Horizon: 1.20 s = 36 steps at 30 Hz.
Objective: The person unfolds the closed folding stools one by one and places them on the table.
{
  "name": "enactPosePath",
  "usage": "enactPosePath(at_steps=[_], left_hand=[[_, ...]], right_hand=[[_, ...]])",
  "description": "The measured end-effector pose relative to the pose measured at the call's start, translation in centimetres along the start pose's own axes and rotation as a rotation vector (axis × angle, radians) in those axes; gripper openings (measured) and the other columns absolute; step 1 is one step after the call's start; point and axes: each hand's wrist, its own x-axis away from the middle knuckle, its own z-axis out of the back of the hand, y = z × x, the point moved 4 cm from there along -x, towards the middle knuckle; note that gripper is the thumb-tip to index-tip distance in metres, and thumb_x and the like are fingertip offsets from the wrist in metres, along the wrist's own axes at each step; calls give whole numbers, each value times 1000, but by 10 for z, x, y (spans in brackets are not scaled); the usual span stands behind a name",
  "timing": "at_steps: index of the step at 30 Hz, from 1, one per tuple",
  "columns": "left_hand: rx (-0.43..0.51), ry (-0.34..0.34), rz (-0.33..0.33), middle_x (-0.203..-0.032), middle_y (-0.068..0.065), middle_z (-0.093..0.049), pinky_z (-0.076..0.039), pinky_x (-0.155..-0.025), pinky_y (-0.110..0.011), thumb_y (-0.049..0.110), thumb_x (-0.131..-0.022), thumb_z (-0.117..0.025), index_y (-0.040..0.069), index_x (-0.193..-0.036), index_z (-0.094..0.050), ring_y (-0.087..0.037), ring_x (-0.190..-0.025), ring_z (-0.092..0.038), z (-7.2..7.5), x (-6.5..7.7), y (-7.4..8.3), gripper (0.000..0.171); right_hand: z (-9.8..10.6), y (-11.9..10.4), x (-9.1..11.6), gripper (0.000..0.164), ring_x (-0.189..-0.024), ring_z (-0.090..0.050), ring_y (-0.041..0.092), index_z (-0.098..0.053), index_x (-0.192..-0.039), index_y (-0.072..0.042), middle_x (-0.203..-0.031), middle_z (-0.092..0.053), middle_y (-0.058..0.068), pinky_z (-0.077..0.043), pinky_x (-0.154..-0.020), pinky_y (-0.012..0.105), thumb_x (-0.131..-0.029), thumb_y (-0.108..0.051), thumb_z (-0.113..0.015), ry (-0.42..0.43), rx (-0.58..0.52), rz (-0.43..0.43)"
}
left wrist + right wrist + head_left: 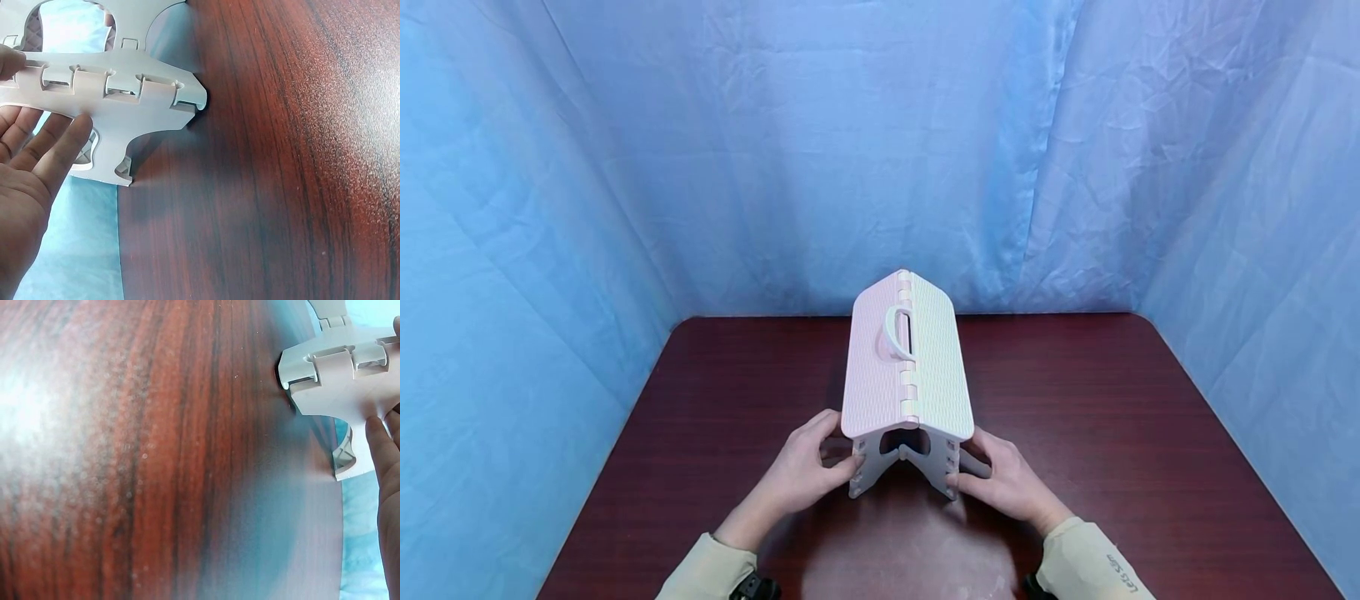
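A folding step stool (942, 358), pink on its left half and pale on its right, stands on the table with its top bent into a ridge. A curved white handle (891, 333) sticks up near the ridge. My left hand (801, 471) grips the left leg panel, thumb at the front edge and fingers around the side. On the opposite side, my right hand (1011, 483) holds the right leg panel the same way. Each wrist view shows a hinged leg panel (159, 103) close up, with the fingers (382, 447) against it; the right hand is partly cut off there.
The dark red wood-grain table (737, 367) has rounded far corners. Blue cloth curtains (880, 150) hang behind it and along both sides. Light glares off the near part of the tabletop.
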Motion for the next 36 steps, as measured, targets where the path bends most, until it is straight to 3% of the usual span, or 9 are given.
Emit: enactPosePath(at_steps=[18, 24, 30, 32, 36], left_hand=[[-55, 20, 2, -114, 9, -62, -58, -92, -28, 10, -85, -79, 17, -124, -64, -13, -107, -66, 3, 1, -1, 42], [8, -1, 23, -117, 6, -62, -57, -95, -28, 10, -88, -78, 17, -127, -63, -19, -111, -67, 1, 2, -3, 42], [93, -47, -13, -126, 0, -59, -56, -99, -34, 10, -92, -76, 16, -131, -60, -22, -115, -66, 3, 4, -5, 43], [91, -49, -23, -129, -2, -59, -56, -100, -37, 10, -93, -75, 16, -134, -59, -22, -116, -66, 7, 5, -6, 44], [-60, -4, -29, -134, 4, -60, -52, -105, -42, 20, -96, -73, 19, -138, -59, -16, -123, -62, 22, 8, -7, 45]], right_hand=[[1, 1, 0, 65, -115, -65, 11, -59, -140, -15, -124, -72, -6, -52, -101, 33, -82, -27, -85, 17, 73, -11], [2, -1, -1, 64, -116, -64, 11, -60, -139, -16, -125, -70, -7, -52, -101, 37, -81, -28, -85, 14, 101, -10], [5, 2, 5, 65, -121, -63, 14, -57, -143, -22, -133, -66, -6, -53, -102, 38, -85, -31, -84, 21, 130, 66], [7, 4, 8, 61, -116, -66, 15, -57, -141, -24, -131, -67, -7, -55, -96, 36, -86, -28, -83, 25, 136, 95], [15, 8, 13, 56, -116, -66, 20, -59, -139, -21, -132, -67, -2, -53, -97, 29, -87, -20, -81, 38, 146, 124]])
